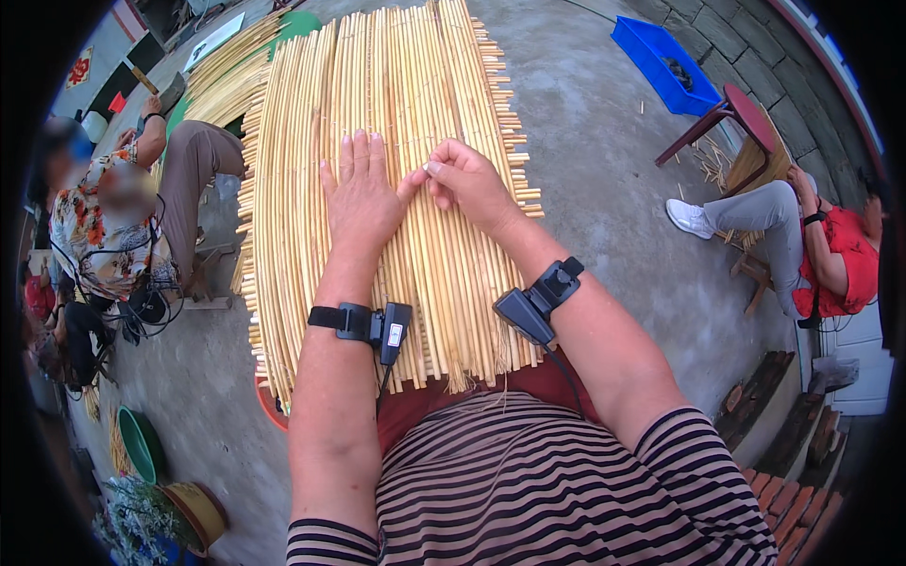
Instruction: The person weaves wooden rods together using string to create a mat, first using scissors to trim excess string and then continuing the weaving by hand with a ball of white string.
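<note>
A wide mat of straw-coloured reed stalks (387, 85) lies before me, its stalks running away from me and crossed by thin rows of stitching. My left hand (363, 203) rests flat on the mat with its fingers stretched apart, the thumb reaching toward my other hand. Just to the right, my right hand (472, 189) is closed in a pinch, thumb against forefinger, beside the left thumb's tip. A tiny pale spot shows at that pinch, too small to name. Both wrists carry black strapped devices.
At the left sits a person in a flowered top (113, 217) near more loose reeds (226, 85). Another person in red (840, 255) sits at the right by a dark red stool (750, 123). Beyond stands a blue crate (661, 61). A green basin (140, 443) and flowerpot (193, 514) are lower left.
</note>
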A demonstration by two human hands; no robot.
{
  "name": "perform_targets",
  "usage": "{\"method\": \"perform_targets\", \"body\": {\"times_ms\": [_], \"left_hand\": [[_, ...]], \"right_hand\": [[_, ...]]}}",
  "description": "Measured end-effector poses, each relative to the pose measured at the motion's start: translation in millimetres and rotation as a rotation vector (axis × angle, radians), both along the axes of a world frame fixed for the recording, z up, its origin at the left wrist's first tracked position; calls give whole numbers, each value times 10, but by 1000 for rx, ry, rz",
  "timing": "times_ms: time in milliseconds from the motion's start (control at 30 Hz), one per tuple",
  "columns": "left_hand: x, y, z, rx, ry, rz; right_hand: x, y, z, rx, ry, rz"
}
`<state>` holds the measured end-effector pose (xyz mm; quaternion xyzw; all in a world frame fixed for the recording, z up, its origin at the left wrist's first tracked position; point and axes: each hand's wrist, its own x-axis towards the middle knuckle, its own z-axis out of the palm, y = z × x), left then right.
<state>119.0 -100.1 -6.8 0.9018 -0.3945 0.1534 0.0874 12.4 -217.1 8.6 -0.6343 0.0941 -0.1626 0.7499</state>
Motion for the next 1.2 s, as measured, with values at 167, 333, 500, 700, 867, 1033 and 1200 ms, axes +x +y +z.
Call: {"method": "perform_targets", "body": {"times_ms": [167, 333, 500, 700, 867, 1033, 1200], "left_hand": [[17, 24, -30, 1, -30, -16], [-465, 222, -3, -18, 65, -290], [-1112, 608, 86, 84, 277, -431], [-1310, 626, 86, 50, 314, -581], [-1296, 599, 102, 25, 325, -567], [-1303, 597, 94, 26, 313, -548], [-1328, 621, 98, 44, 327, -535]], "right_hand": [[-21, 35, -48, 103, -145, -64], [16, -6, -119, 210, -183, -91], [7, -54, -104, 301, -202, -106], [17, -33, -75, 79, -84, -18], [35, 10, -30, -142, 35, 76], [198, 19, 49, -390, 299, 191], [308, 116, 194, -866, 360, 217]]}}
